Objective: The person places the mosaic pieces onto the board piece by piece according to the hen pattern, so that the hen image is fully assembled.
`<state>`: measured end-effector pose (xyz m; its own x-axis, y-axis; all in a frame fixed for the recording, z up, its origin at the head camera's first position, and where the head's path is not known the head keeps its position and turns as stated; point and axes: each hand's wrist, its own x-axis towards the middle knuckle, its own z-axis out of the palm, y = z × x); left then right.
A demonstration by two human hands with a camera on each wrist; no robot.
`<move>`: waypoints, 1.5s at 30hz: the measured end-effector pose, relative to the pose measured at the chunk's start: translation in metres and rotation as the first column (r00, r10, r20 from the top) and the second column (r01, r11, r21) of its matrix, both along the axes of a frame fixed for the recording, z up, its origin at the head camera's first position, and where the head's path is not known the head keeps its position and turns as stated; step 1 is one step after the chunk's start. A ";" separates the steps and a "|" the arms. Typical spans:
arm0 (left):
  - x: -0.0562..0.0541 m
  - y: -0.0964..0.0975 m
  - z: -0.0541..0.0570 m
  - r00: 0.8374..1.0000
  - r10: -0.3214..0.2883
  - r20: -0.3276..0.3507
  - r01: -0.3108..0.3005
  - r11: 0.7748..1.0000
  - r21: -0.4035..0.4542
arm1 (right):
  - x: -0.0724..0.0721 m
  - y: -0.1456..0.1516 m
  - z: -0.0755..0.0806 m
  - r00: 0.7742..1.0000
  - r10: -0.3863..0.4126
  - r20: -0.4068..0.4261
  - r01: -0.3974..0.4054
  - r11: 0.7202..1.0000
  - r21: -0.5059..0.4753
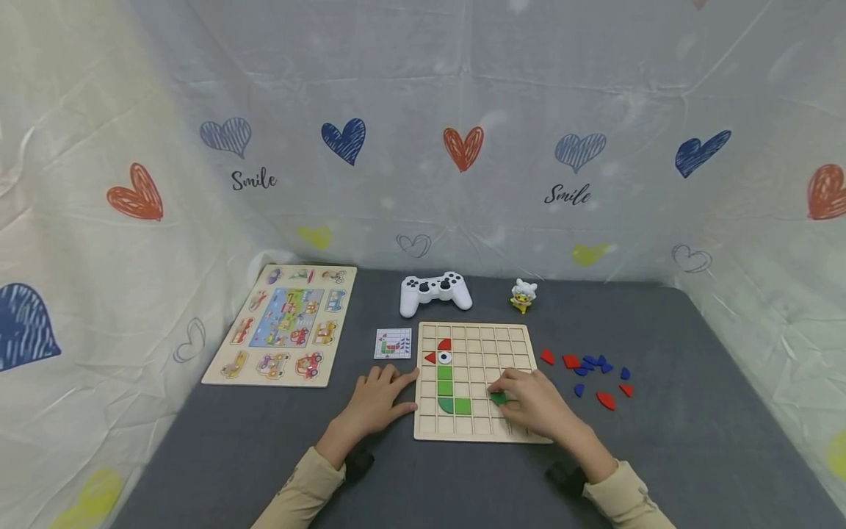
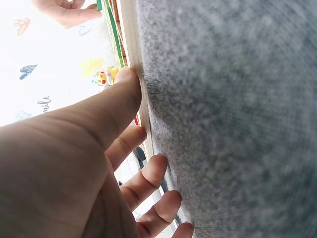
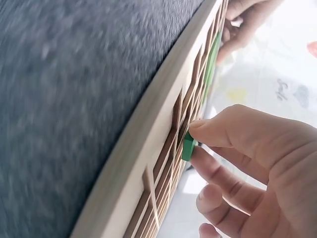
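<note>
1. Green piece (image 1: 498, 397), toward the near right corner of the board (image 1: 472, 349), pinched in the grip of the right hand (image 1: 537, 402).
2. Probably light, stiff, slick; edges hold best.
3. Left hand (image 1: 371, 402), fingers apart, touches the board's left edge.

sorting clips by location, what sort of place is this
Likely an indoor tabletop play or recording booth: pale hanging sheets printed with coloured hearts surround a dark grey cloth-covered table, which bears a pale wooden grid board and a pale wooden picture-puzzle board.
</note>
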<state>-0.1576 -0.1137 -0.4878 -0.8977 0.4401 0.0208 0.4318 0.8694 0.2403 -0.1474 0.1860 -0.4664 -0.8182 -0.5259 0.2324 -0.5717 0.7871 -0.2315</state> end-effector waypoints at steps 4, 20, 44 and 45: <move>0.000 0.000 0.000 1.000 0.001 0.005 -0.001 1.000 0.004 | 0.000 -0.006 0.000 0.999 0.007 0.042 -0.007 1.000 -0.001; 0.000 0.000 0.004 1.000 -0.003 0.017 0.003 1.000 0.019 | 0.003 -0.011 0.004 0.995 0.068 0.071 -0.069 0.998 0.003; 0.001 0.000 0.004 1.000 -0.012 0.011 0.011 0.999 0.030 | 0.002 -0.022 0.003 0.995 0.041 0.095 -0.037 0.998 -0.049; 0.001 0.000 0.004 1.000 -0.012 0.011 0.012 0.999 0.030 | 0.002 -0.023 0.003 0.995 0.042 0.092 -0.038 0.998 -0.048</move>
<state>-0.1563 -0.1141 -0.4836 -0.8927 0.4500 0.0240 0.4391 0.8567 0.2707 -0.1450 0.1633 -0.4635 -0.8159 -0.5490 0.1815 -0.5769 0.7513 -0.3206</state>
